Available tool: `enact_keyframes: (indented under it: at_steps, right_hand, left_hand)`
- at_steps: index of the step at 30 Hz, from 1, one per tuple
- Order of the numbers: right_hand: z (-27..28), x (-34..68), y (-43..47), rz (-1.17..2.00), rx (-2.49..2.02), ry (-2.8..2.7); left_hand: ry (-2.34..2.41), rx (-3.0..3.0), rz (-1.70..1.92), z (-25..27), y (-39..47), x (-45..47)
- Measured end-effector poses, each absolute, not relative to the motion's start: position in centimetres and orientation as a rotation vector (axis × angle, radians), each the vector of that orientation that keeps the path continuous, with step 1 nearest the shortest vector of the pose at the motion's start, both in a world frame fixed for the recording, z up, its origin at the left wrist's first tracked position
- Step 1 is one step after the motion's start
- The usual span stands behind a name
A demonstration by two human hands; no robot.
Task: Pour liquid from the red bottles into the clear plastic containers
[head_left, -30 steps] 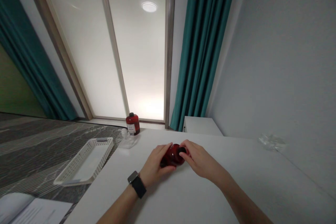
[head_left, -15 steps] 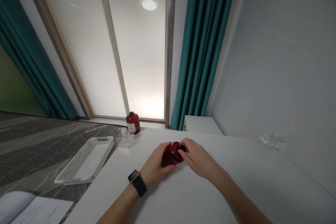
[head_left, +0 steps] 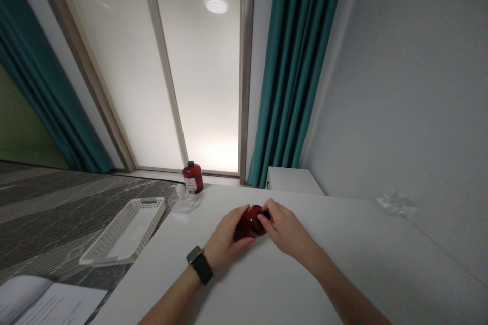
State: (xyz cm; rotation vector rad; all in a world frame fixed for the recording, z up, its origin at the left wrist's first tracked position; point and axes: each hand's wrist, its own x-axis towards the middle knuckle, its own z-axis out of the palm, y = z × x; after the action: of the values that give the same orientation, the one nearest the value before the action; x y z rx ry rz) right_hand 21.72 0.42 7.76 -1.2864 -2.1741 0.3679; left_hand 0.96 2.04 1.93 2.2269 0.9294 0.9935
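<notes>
A dark red bottle [head_left: 255, 220] is between my hands over the white table, its neck tilted to the right. My left hand [head_left: 229, 236], with a black watch on the wrist, is wrapped round the bottle's body. The thumb and fingers of my right hand [head_left: 284, 226] pinch the black cap [head_left: 264, 215] on the bottle's neck. Part of the bottle is hidden behind my left fingers. A second red bottle [head_left: 193, 177], with a black cap and a pale label, stands upright at the table's far left corner.
Clear plastic packaging [head_left: 186, 202] lies beside the standing bottle. A white perforated basket [head_left: 131, 203] and an open booklet [head_left: 61, 304] are at the left. Crumpled clear plastic [head_left: 395, 204] lies by the wall on the right. A white cabinet [head_left: 295, 181] stands beyond the white table [head_left: 259, 294].
My right fingers have shifted slightly on the black cap. The left hand keeps its hold on the bottle, and the other things stay in place.
</notes>
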Motion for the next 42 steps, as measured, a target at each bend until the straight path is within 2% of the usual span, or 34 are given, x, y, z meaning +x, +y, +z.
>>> enact_keyframes:
  at_steps: [11,18,22,29,35,42]
  right_hand:
    - [6.8,20.8,0.9,0.487,-1.199,-1.964]
    - [3.7,21.1,2.3,0.629,-1.191,-2.022]
    - [2.3,20.8,2.7,0.723,-1.139,-1.993]
    - [1.0,20.9,4.1,0.928,-1.09,-1.83]
    - [0.9,20.1,4.0,1.093,-0.93,-1.719]
    - [1.5,20.3,3.9,1.195,-1.036,-1.565]
  left_hand:
    - [1.006,2.02,1.09,1.5,3.2,0.0]
    - [0.859,1.765,1.109,0.3,5.0,-1.3]
    - [0.729,1.775,1.075,0.2,5.3,-1.5]
    - [0.923,1.886,1.08,0.3,4.6,-1.2]
    - [0.887,1.987,1.084,-0.3,4.1,0.0]
    - [0.883,1.833,1.089,0.3,3.6,0.5]
